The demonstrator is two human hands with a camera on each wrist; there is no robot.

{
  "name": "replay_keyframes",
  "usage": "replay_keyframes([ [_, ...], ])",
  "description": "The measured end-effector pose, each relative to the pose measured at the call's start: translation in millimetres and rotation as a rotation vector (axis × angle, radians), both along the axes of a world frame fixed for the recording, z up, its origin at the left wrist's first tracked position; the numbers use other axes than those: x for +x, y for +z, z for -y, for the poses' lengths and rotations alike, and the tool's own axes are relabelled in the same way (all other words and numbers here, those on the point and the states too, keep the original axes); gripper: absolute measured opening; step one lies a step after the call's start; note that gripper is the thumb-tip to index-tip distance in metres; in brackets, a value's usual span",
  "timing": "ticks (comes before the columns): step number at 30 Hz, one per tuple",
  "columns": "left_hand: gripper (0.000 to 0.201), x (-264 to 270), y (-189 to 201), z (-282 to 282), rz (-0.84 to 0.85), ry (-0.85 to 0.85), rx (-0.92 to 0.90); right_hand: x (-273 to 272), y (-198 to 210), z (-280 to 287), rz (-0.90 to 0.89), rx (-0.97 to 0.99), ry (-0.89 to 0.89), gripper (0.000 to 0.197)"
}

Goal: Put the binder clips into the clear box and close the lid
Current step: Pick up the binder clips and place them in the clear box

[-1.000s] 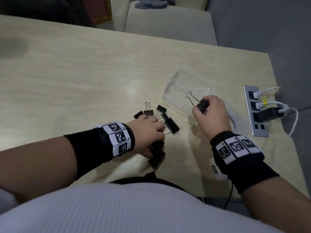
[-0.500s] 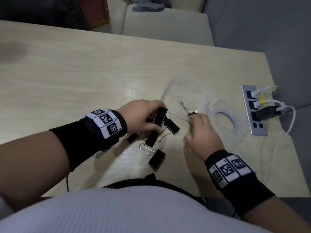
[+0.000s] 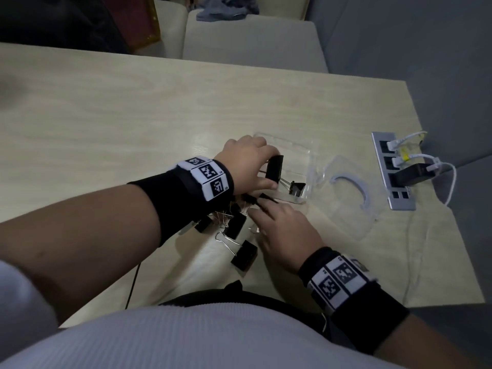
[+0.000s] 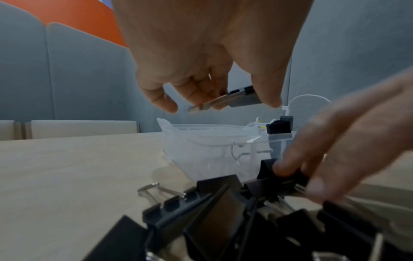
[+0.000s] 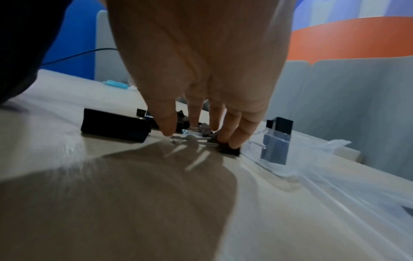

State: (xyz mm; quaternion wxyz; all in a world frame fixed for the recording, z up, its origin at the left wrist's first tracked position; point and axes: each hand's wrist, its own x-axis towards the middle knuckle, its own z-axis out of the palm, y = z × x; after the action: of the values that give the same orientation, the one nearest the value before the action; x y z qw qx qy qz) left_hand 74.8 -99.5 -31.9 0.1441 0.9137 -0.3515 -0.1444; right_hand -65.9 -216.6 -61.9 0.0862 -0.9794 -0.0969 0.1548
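Left hand [image 3: 246, 163] pinching binder clip [image 3: 275, 168] above clear box [image 3: 310, 155], right hand [image 3: 286, 230] fingering loose clips [image 3: 237, 225]

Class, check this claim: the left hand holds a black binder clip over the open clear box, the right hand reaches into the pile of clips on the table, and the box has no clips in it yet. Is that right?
Not quite. The clear box already holds one binder clip, as the head view shows. The rest stands: the left hand holds a black clip over the box, and the right hand reaches into the pile on the table.

right hand [image 5: 201, 74] fingertips [image 5: 234, 144] on binder clip [image 5: 230, 151], table [image 5: 111, 203]
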Motion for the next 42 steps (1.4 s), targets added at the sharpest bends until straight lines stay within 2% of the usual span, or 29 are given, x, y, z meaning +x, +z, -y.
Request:
replay_keyframes([
  [3, 0.059, 2, -5, 1, -0.129, 0.046, -0.158, 0, -7, -1, 0.0, -0.071, 0.002, 0.052],
  [7, 0.062, 1, -8, -1, -0.259, 0.116, -0.267, 2, -8, 5, -0.039, -0.014, -0.041, 0.046],
  [10, 0.06, -2, -12, 0, -0.32, 0.113, -0.319, 2, 0, 9, 0.072, 0.051, -0.089, 0.038],
  [13, 0.062, -2, -15, 0, -0.223, 0.098, -0.284, 5, 10, 17, 0.296, 0.064, -0.28, 0.025],
  [15, 0.063, -1, -15, 1, -0.135, 0.099, -0.265, 12, 18, 24, 0.362, 0.035, -0.392, 0.021],
  [17, 0.062, 3, -14, 2, -0.164, 0.099, -0.318, 20, 20, 32, 0.286, 0.006, -0.398, 0.023],
  [19, 0.06, 4, -9, 2, -0.221, 0.105, -0.328, 30, 19, 39, 0.165, -0.002, -0.364, 0.031],
  [22, 0.06, 3, -6, 2, -0.25, 0.112, -0.345, 42, 16, 48, 0.08, -0.001, -0.342, 0.041],
  [26, 0.07, 2, -9, -1, -0.272, 0.06, -0.377, 56, 16, 53, 0.06, 0.01, -0.354, 0.044],
  [30, 0.056, 2, -11, -6, -0.26, 0.045, -0.378, 67, 20, 58, 0.091, 0.04, -0.415, 0.036],
  [34, 0.055, 2, -14, -10, -0.153, 0.084, -0.27, 69, 19, 58, 0.123, -0.055, -0.365, 0.033],
  [38, 0.064, -1, -29, -14, -0.054, 0.04, -0.112, 62, 18, 56, 0.232, 0.021, -0.438, 0.031],
  [40, 0.069, -2, -37, -17, -0.018, 0.012, -0.022, 55, 22, 52, 0.278, 0.102, -0.374, 0.023],
  [42, 0.061, -1, -41, -20, 0.024, 0.003, 0.042, 44, 26, 46, 0.24, 0.187, -0.211, 0.017],
])
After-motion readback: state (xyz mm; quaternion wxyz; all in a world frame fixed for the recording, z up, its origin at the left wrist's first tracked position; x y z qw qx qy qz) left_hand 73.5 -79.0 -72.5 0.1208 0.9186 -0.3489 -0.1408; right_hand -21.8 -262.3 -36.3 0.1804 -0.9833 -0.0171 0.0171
